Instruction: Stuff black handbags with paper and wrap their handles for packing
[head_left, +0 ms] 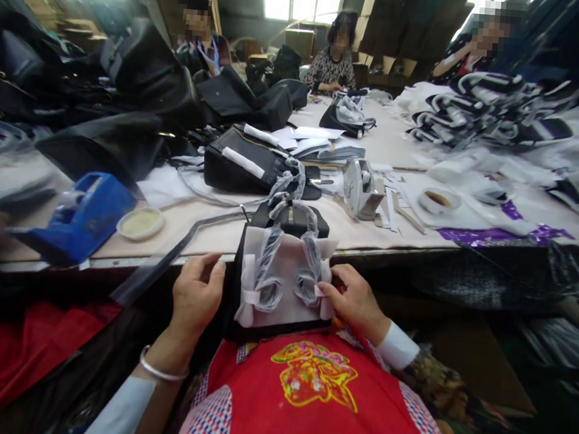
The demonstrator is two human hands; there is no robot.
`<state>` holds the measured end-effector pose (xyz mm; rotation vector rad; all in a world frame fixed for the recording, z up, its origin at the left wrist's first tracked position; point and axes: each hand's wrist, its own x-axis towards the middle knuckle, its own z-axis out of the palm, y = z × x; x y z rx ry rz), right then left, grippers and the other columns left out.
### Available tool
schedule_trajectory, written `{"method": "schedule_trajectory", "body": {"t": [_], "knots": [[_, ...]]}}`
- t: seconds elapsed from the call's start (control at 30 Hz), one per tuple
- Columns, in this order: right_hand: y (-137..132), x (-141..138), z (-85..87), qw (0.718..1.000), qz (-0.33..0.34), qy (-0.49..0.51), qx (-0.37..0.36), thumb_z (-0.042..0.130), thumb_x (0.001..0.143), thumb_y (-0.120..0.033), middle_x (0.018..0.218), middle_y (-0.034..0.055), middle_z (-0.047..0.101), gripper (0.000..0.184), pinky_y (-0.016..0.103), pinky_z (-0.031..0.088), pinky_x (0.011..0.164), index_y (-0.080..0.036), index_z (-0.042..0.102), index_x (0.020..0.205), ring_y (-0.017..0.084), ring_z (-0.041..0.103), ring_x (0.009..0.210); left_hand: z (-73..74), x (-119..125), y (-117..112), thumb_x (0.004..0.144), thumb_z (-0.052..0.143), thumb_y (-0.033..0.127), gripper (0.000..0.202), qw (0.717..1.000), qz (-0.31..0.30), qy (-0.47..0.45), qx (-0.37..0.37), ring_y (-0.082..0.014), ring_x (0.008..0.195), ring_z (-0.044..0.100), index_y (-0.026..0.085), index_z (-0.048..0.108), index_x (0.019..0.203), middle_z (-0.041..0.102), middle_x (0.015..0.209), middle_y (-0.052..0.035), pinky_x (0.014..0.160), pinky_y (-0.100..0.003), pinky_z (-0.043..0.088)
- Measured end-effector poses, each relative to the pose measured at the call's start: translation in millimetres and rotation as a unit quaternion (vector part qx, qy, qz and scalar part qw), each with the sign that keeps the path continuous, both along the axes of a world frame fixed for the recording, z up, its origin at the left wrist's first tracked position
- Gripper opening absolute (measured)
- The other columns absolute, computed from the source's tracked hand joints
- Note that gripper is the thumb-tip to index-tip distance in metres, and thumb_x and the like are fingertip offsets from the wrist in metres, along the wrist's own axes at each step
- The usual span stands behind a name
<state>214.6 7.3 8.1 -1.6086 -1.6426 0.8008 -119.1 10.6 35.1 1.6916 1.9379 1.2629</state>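
A black handbag (289,220) stands against my red apron, its front covered with white paper padding (288,270) and its handles wrapped in clear plastic (271,269). My left hand (195,296) grips the bag's left side with the fingers curled round the edge. My right hand (356,299) pinches the white paper and plastic wrap at the bag's right side.
A blue tape dispenser (81,217) and a small dish of paste (140,223) sit on the table (208,234) at left. A grey tape dispenser (362,189), another dish (438,201), black bags (246,160) and paper piles lie beyond. Three people sit at the far end. A person's arm shows at far left.
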Motion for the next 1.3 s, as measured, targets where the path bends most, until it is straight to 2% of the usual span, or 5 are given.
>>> {"method": "schedule_trajectory", "body": {"t": [0.4,0.53,0.8,1.07,1.3], "knots": [[4.0,-14.5,-64.0,0.864,0.019,0.448,-0.231,0.075,0.076,-0.062,0.106,0.01,0.076,0.057,0.044,0.054,0.094,-0.019,0.071,0.114,0.029,0.07,0.1,30.1,57.8,-26.5,0.087,0.063,0.018,0.029,0.945,-0.173,0.17,0.22,-0.0255,0.102,0.062,0.015,0.064,0.116,0.063,0.108,-0.0139,0.092,-0.041,0.056],[19.8,-9.2,-58.8,0.856,0.053,0.457,-0.234,0.081,0.076,-0.049,0.117,0.009,0.074,0.056,0.044,0.051,0.098,-0.02,0.068,0.122,0.029,0.068,0.107,33.7,81.6,-11.4,0.091,0.052,0.012,0.028,0.898,-0.303,0.256,0.19,-0.0262,0.114,0.061,0.014,0.068,0.114,0.067,0.115,-0.0154,0.102,-0.041,0.052],[32.1,-11.0,-67.5,0.862,0.06,0.451,-0.223,0.082,0.072,-0.054,0.105,0.0086,0.076,0.056,0.043,0.051,0.095,-0.017,0.071,0.112,0.028,0.069,0.099,10.6,103.1,55.6,0.097,0.048,0.04,0.061,0.854,-0.295,0.427,-0.017,-0.0323,0.15,0.03,0.013,0.042,0.151,0.037,0.161,-0.0134,0.122,-0.058,0.022],[31.9,-18.2,-8.4,0.85,0.09,0.476,-0.206,0.083,0.065,-0.033,0.104,0.0086,0.076,0.05,0.038,0.052,0.088,-0.015,0.072,0.111,0.028,0.069,0.095,28.3,79.6,44.4,0.098,0.047,0.034,0.045,0.917,-0.239,0.315,0.04,-0.0325,0.15,0.03,0.014,0.058,0.136,0.042,0.158,-0.0167,0.119,-0.057,0.028],[43.3,-16.3,77.4,0.876,0.181,0.424,-0.145,0.075,0.066,-0.029,0.106,0.008,0.075,0.058,0.036,0.054,0.08,-0.017,0.067,0.122,0.03,0.069,0.092,38.1,64.0,2.6,0.088,0.059,0.061,0.068,0.982,-0.15,-0.096,-0.064,-0.0366,0.137,0.048,0.018,0.054,0.141,0.053,0.146,-0.0183,0.116,-0.058,0.035]]}}
